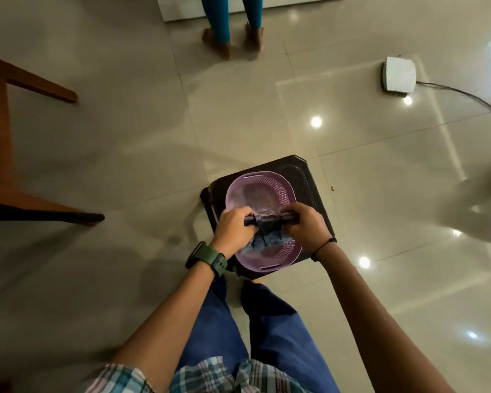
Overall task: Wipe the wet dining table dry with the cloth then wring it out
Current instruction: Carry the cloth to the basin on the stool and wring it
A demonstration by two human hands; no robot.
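Gripping a dark, twisted, wet cloth from either end, the left hand and the right hand each had a closed grip, fingers curled tight round the rolled fabric. The cloth was held level just above a lilac perforated plastic basket, with a loose fold hanging down into it. The basket sat on a dark square plastic stool on the glossy tiled floor. A green-strapped wristwatch circled the left wrist. A brown wooden desk stood at the left.
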